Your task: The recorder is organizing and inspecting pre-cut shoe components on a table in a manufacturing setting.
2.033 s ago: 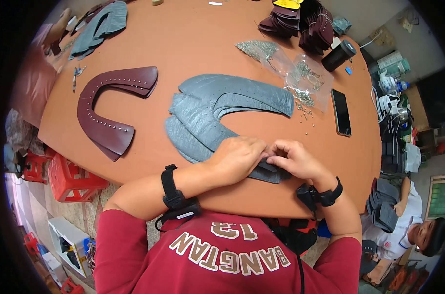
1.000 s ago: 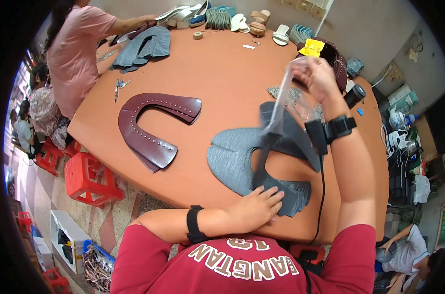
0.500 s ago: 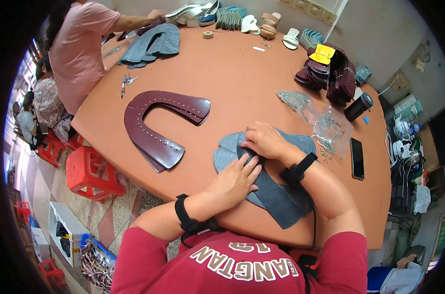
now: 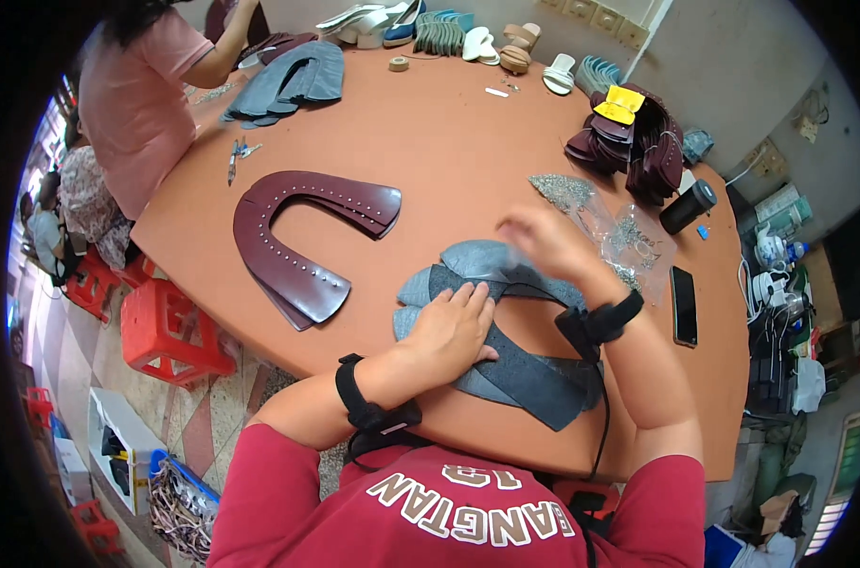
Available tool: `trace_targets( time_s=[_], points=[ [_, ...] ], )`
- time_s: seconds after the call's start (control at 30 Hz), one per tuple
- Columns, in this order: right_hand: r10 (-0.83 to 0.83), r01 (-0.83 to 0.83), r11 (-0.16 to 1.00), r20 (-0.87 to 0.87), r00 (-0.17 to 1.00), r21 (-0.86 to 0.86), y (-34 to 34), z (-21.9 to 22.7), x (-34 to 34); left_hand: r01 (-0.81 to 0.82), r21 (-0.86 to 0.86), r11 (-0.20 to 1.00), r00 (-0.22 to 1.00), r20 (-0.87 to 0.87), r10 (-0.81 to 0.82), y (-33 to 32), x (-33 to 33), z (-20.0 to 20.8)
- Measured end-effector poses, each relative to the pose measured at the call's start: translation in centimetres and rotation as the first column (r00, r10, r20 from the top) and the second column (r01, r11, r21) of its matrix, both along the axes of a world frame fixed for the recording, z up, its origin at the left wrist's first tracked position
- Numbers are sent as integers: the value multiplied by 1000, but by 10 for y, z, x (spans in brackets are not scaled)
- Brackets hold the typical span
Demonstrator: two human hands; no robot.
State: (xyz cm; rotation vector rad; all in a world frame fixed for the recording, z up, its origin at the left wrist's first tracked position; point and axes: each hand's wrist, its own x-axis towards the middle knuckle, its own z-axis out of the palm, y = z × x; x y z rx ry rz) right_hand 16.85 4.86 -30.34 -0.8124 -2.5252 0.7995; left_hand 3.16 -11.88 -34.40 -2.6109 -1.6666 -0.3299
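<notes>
My left hand [image 4: 451, 327] lies flat with its fingers stretched out on a stack of dark grey, U-shaped shoe-upper pieces [image 4: 544, 388]. Small holes dot the dark top piece, and lighter grey pieces show beneath it. My right hand [image 4: 549, 248] is in the air above the far side of the stack. Its fingers are smeared by motion, and whether anything is in them I cannot make out. To the left of the grey stack rests a stack of maroon, U-shaped shoe-upper pieces [image 4: 257, 227], with a row of silver studs along the top one.
Beyond my right hand lie clear plastic bags of small metal studs [image 4: 567, 191], a black phone [image 4: 683, 305] and a black bottle [image 4: 688, 206]. Tied maroon pieces [image 4: 653, 151] stand behind. Slippers [image 4: 559, 74] line the far edge. Another person [image 4: 136, 104] works at far left, near red stools [image 4: 172, 327].
My right hand has lifted off the grey pieces, while my left hand remains on them, now lying flat. The other person's arm has risen with a maroon piece.
</notes>
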Motion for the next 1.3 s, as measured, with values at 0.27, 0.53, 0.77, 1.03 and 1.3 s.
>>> trace_targets(
  time_s=[0.27,0.53,0.77,1.03,1.3],
  points=[
    [192,-221,970,238,952,99,-21,-35,-9,-15,-29,999,997,77,17,-3,2,-7],
    [56,-126,912,186,981,390,-16,-50,-11,-18,4,1000,997,81,17,-3,0,-11],
    [34,-37,999,89,995,31,-11,-29,-8,-33,-44,998,991,130,38,1,-7,-1],
    [-24,-66,892,193,981,447,-4,-40,-11,-23,41,999,994,108,18,6,-8,-8],
    [-437,463,620,-212,874,633,48,5,52,-71,-45,996,995,71,74,5,-5,-10]
  ],
)
